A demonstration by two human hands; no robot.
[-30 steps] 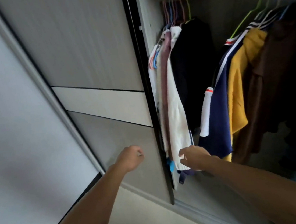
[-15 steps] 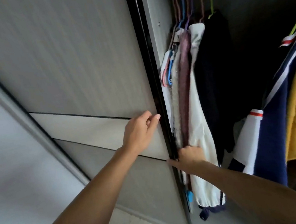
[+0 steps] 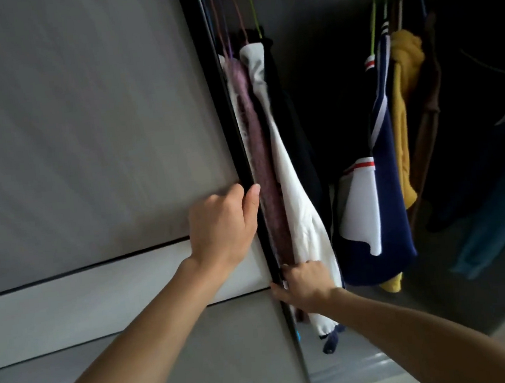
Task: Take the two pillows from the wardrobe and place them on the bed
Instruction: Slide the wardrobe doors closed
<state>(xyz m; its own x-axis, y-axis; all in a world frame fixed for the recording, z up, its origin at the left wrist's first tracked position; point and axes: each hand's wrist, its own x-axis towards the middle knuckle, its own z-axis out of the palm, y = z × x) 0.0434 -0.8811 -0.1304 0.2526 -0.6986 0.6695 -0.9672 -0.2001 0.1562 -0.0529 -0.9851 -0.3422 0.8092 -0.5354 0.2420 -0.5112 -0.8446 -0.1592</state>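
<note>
The grey sliding wardrobe door (image 3: 91,152) fills the left of the view, with its black edge (image 3: 240,149) running down the middle. My left hand (image 3: 223,225) lies flat on the door face, fingertips curled over that black edge. My right hand (image 3: 306,282) grips the same edge lower down, its fingers tucked behind it and against hanging clothes. No pillow is in sight. The open wardrobe (image 3: 338,42) is dark inside.
Clothes hang from a rail: a purple garment (image 3: 262,159) and a white one (image 3: 295,193) right by the door edge, then a navy and white shirt (image 3: 384,208), a yellow top (image 3: 404,106) and a teal cloth (image 3: 497,215) further right. A pale floor strip (image 3: 358,376) shows below.
Both hands rose from below to the door's black edge and took hold of it. The view has moved closer and the door edge now sits further right over the clothes.
</note>
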